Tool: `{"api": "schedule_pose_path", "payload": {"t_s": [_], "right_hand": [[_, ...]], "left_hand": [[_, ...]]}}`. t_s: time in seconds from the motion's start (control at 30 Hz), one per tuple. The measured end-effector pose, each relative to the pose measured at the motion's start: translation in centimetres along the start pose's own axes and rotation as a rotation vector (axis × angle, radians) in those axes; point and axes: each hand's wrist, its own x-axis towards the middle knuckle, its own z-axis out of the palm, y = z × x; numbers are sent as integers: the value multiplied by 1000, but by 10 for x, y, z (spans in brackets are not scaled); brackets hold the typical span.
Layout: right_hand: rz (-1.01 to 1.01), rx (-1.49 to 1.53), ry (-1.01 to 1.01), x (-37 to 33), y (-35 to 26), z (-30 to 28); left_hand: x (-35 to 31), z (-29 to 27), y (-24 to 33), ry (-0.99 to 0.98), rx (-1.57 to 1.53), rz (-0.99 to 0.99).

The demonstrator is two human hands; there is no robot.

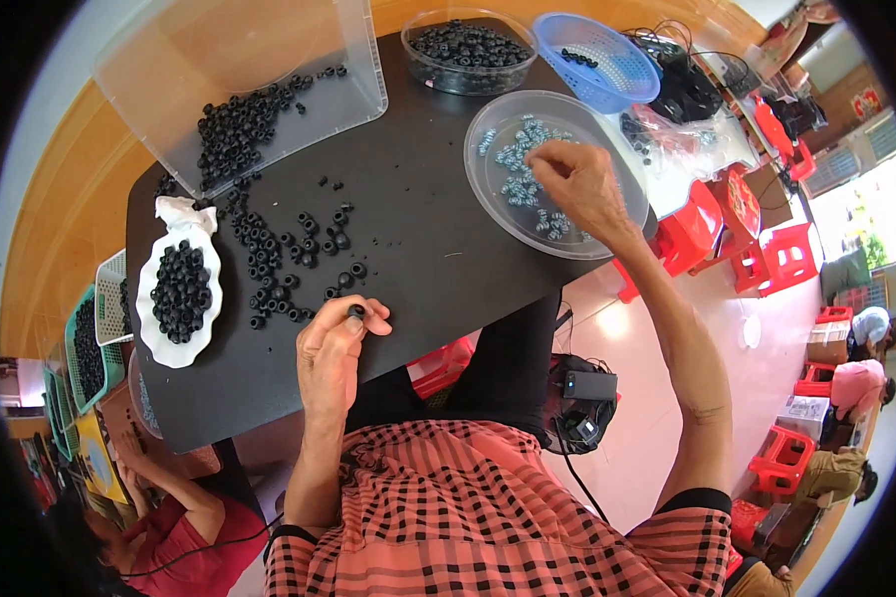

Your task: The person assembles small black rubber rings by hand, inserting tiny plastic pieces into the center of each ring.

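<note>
Pinching a small black ring (355, 311) between thumb and fingertips, the left hand (336, 343) rests at the near edge of the black surface (428, 229), beside loose rings (289, 254) scattered across it. The right hand (577, 179) reaches into a clear round dish (498, 204) of small grey-blue parts (516, 159), fingers bunched downward; whether they grip one cannot be told. A white dish (149, 298) piled with rings lies to the left, a clear bin (239, 80) behind, and a blue basket (607, 70) beyond the round dish.
</note>
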Motion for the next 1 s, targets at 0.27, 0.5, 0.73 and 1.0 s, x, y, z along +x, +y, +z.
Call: {"api": "schedule_pose_path", "payload": {"t_s": [0.27,0.5,0.73,1.0], "right_hand": [[-54,-30,-30,-8,9,4],[-125,-145,116,-9,19,-7],[-108,-60,-19,-16,8,0],[-233,-309,-157,-5,10,14]], "left_hand": [[-3,3,0,10,94,4],[-2,4,0,3,120,17],[-1,4,-1,7,149,12],[-3,8,1,14,172,13]]}}
